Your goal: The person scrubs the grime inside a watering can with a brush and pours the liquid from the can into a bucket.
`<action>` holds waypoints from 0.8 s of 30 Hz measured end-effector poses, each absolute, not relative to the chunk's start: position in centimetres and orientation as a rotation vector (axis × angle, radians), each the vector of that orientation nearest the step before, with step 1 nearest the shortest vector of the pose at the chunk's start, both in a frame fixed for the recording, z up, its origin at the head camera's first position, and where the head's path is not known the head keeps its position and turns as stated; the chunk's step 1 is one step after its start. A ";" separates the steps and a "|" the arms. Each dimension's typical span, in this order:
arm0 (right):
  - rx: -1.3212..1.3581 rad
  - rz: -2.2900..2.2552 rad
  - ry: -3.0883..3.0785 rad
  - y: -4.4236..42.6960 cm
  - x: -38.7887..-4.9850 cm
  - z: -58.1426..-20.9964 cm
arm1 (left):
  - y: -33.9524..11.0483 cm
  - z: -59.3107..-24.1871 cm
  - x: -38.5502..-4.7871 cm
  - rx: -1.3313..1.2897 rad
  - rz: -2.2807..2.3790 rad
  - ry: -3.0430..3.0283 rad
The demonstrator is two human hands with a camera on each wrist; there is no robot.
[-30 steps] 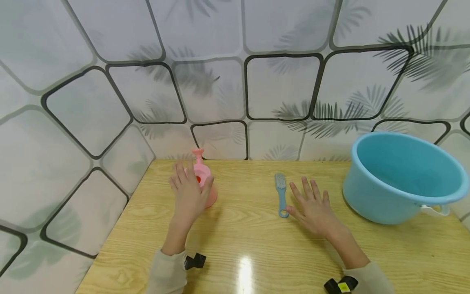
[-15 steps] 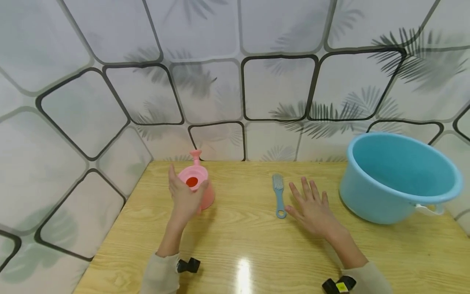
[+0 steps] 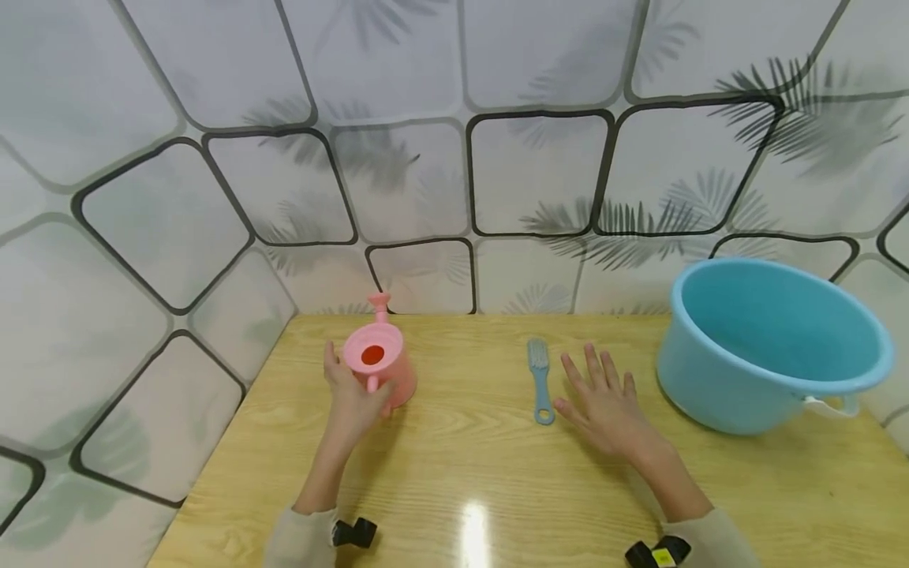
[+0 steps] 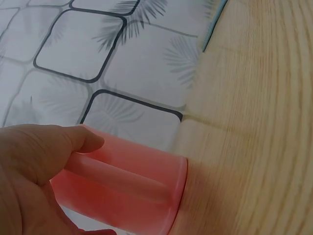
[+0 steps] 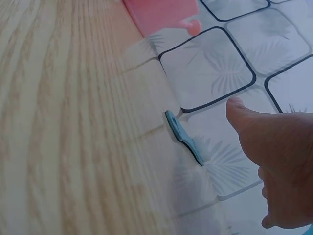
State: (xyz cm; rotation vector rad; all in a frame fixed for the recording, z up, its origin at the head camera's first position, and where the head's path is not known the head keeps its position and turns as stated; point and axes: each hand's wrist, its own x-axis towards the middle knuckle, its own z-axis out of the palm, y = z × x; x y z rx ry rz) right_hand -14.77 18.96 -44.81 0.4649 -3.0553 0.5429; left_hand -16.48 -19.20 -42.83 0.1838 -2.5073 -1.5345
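The pink watering can (image 3: 403, 377) stands upright at the left of the table, spout toward the wall. Around its handle side is my left hand (image 3: 351, 401), fingers at the can's left and thumb by the handle; in the left wrist view the thumb of the left hand (image 4: 34, 156) lies against the handle (image 4: 117, 178). A blue brush (image 3: 541, 383) lies flat near the middle, bristles up. Just right of it, my right hand (image 3: 609, 410) is spread palm down, holding nothing. In the right wrist view, the right hand (image 5: 281, 156) is beside the brush (image 5: 183, 137).
A large light-blue bucket (image 3: 738, 394) with a white handle stands at the right, beyond the right hand. The wooden table (image 3: 454, 465) meets a patterned wall (image 3: 540, 173) at the back and another on the left.
My left hand has drawn back from above the watering can and lowered to its handle side, with the thumb now at the handle. The right hand stays in place.
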 end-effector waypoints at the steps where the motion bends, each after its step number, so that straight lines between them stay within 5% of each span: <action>1: 0.465 0.544 -3.059 18.9 -14.8 -44.9 | -19.3 -42.9 -16.5 0.195 -1.531 -2.515; 24: 0.401 0.572 -3.065 17.4 -17.1 -45.5 | -21.2 -45.3 -22.3 0.099 -1.430 -2.445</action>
